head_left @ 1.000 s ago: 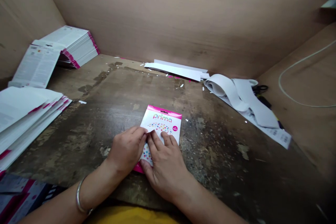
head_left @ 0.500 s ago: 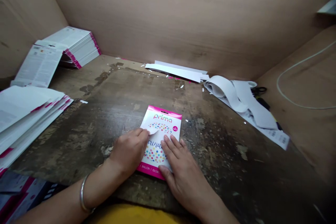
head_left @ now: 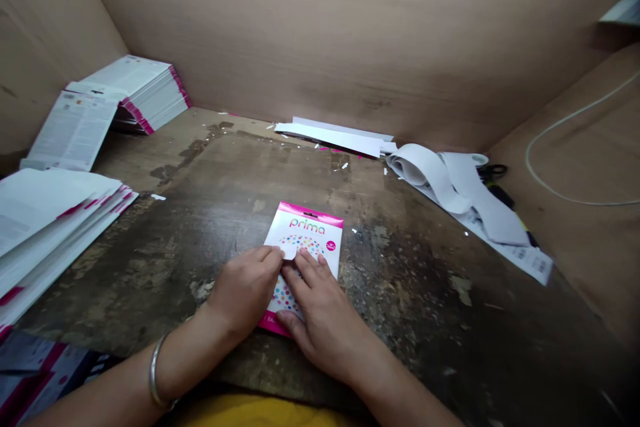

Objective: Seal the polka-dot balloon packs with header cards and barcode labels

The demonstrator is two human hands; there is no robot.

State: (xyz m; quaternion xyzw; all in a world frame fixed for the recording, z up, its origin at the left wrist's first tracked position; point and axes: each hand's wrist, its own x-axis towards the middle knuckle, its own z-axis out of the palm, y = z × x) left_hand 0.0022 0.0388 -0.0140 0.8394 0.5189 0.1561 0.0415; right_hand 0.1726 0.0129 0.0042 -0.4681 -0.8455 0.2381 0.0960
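A pink-and-white balloon packet (head_left: 333,267) printed "prima" with coloured dots lies flat on the worn tabletop. My left hand (head_left: 249,290) is closed at its left side, thumb and fingers pinching a small white paper flap (head_left: 289,251) that stands over the packet's front. Whether the flap is a sticker or part of the packet, I cannot tell. My right hand (head_left: 320,310) lies open across the packet's lower half, fingers stretched out, their tips close to the flap. The hands cover much of the packet's middle and bottom.
White cards with pink edges sit in a near-left stack (head_left: 60,213) and a back-left stack (head_left: 155,93). Paper strips (head_left: 335,137) lie along the back wall. At right are a loose roll of labels (head_left: 480,200) and black-handled scissors (head_left: 495,171).
My right hand has slid left across the packet towards my left hand, covering the blue lettering. My left hand keeps its pinch on the white flap, which now lies lower.
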